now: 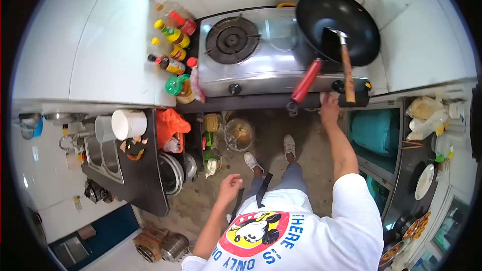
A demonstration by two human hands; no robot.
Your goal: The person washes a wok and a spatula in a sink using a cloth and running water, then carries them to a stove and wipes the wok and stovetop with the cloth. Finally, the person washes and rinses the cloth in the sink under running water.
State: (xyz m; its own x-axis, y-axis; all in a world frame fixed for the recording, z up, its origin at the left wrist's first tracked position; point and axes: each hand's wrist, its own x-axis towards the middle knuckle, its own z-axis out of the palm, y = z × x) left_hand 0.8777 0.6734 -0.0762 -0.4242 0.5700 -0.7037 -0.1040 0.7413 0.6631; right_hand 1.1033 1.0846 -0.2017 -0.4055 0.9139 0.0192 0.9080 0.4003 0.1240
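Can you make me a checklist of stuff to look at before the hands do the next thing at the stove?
1. Wok on the stove: ok, it sits on the right side.
2. Spatula within reach: ok, its head is in the wok and its handle sticks out.
3. Handles kept back from the front: not ok, the spatula's and the wok's red handle both point out over the stove's front.
4. Fire under the wok: cannot tell, the wok hides it.
5. Right hand touching the right knob: cannot tell, it is close by.
6. Left hand free: ok, it looks empty.
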